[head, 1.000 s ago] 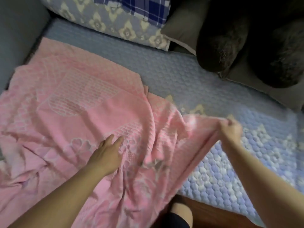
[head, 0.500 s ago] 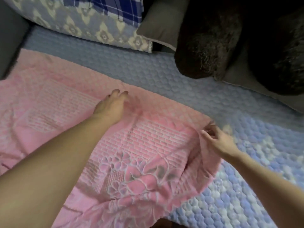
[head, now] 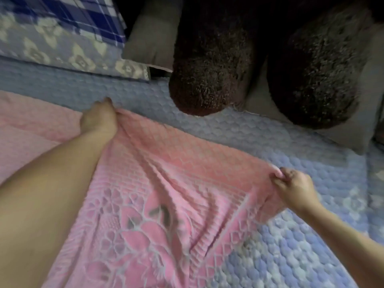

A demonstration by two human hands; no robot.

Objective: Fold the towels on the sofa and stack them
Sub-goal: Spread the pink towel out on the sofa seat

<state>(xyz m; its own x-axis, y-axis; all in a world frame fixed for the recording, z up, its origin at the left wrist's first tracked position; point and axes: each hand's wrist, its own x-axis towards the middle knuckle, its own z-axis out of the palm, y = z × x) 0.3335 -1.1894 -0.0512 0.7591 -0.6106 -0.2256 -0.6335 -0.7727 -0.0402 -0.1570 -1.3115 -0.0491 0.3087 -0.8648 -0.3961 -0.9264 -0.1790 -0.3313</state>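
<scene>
Dim, soft light – motion blur throughout; top corners dark, wide-angle bending.

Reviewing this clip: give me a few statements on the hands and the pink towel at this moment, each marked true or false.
1. Both hands grip the pink towel. True: the left hand holds its far edge, the right hand pinches its right corner.
2. The towel lies on a bare wooden floor. False: it lies on a quilted blue sofa cover.
3. A dark brown plush toy sits beyond the towel. True.
4. The towel is already folded into a small stack. False: it is spread out and creased between the hands.
5. The right hand is empty. False: it pinches the towel.
</scene>
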